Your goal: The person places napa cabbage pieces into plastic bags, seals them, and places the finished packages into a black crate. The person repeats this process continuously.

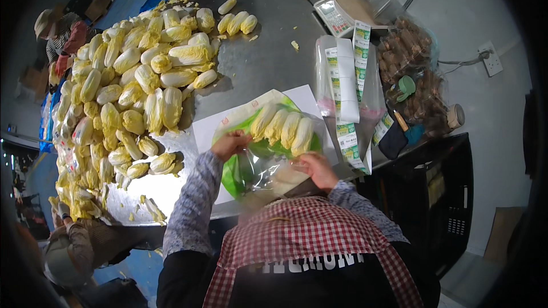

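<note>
A row of several small napa cabbages [280, 128] lies side by side in or on a clear and green plastic bag [233, 174]; I cannot tell how far the film covers them. At the left end of the row, my left hand [230, 144] is closed, pinching the bag's edge. My right hand [318, 170] is closed on the film just below the right end of the row. Under the bag lies a white sheet [204, 133] on the metal table [268, 43].
A big heap of napa cabbages [137, 88] covers the table's left side. To the right are flat clear bags with label strips [345, 82], a scale [334, 18] and bagged brown items [406, 51]. A black crate [456, 194] stands lower right. Other people [71, 37] work around the table.
</note>
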A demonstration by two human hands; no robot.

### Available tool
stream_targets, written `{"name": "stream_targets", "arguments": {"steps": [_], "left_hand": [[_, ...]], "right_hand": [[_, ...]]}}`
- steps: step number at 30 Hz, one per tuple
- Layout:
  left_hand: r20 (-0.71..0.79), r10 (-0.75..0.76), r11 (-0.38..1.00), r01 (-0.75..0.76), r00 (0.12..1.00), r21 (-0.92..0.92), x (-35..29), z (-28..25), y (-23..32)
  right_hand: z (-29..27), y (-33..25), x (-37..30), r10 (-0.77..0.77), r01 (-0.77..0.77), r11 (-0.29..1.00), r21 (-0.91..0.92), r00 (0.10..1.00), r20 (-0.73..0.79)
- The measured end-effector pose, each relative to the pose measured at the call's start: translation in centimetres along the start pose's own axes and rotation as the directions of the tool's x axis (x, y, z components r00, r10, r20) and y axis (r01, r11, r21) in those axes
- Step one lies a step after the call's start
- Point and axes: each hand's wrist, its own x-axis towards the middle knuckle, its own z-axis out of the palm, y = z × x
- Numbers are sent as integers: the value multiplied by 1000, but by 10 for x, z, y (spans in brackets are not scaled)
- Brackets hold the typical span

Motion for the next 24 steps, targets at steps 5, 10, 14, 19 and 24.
{"name": "stream_targets", "arguments": {"steps": [5,10,14,19,24], "left_hand": [[-17,258,788,-220,966,-575,-81,35,-15],[-240,326,727,-405,914,-555,-68,51,-49],[-257,94,788,-230,962,-571,-59,56,-82],[-5,-68,869,57,998,-491,-118,72,-94],[84,-69,826,104,994,-554,-134,81,-124]], "right_hand": [[51,-63,-20,-59,73,993,-89,986,153],[37,-71,27,-7,60,939,-337,988,156],[33,-54,41,88,-105,587,-803,994,-65],[45,-34,13,-451,256,-322,-912,805,385],[88,20,-31,76,555,166,-815,817,572]]}}
